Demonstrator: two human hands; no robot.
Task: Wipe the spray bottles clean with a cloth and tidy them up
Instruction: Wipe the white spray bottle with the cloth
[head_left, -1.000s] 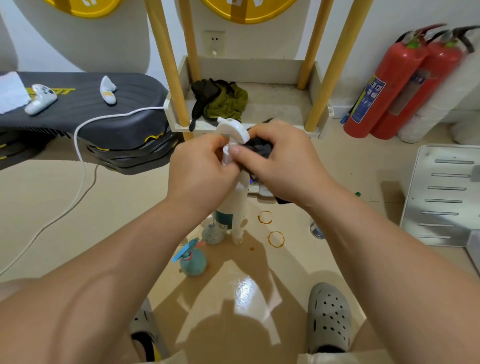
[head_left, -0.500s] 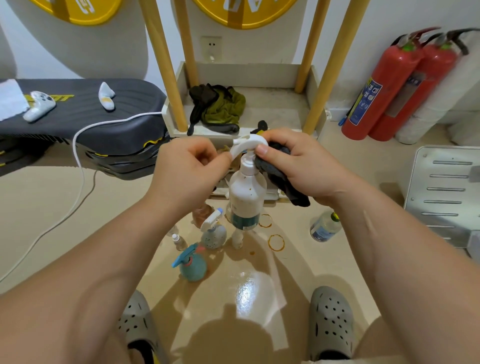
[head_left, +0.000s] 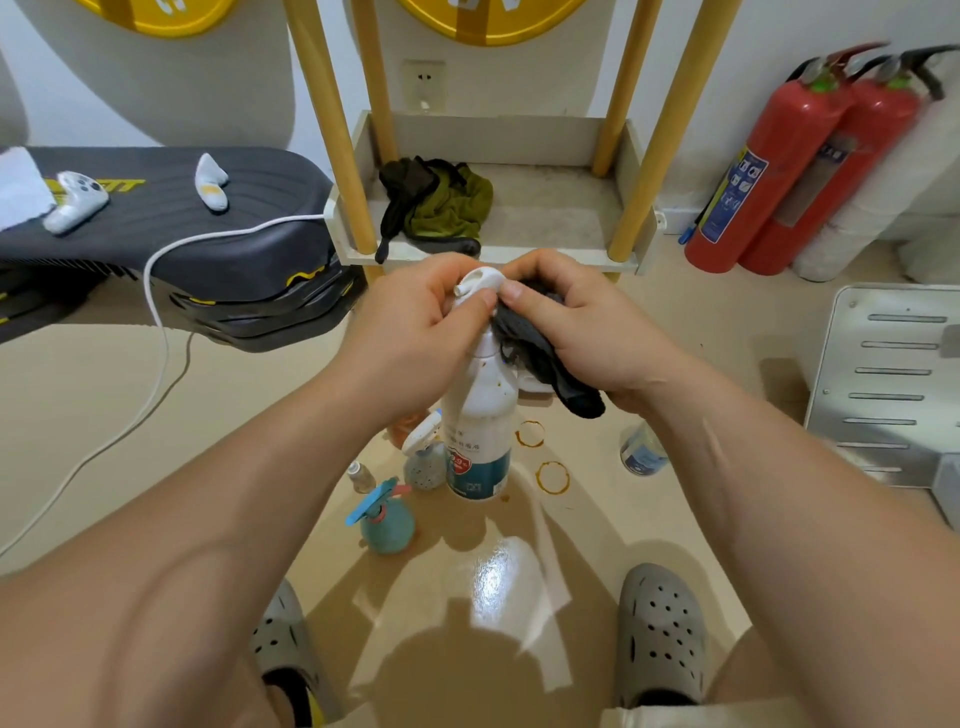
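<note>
Head view. Left hand (head_left: 415, 332) curls round the white trigger top (head_left: 480, 280) of one large spray bottle (head_left: 480, 421), upright over the floor (head_left: 260, 415). Right hand (head_left: 587, 332) pinches one dark cloth (head_left: 545, 358) against its neck. Four smaller ones below: teal bottle (head_left: 387, 525), speckled bottle (head_left: 423, 465), tiny bottle (head_left: 360, 475), clear bottle (head_left: 641, 452). Two fire extinguishers (head_left: 769, 171) at right.

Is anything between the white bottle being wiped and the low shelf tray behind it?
Nothing visible. The white bottle, gripped at its head by the left hand, is in front of the tray. An olive rag bundle lies in the tray's left half; its right half is bare.
</note>
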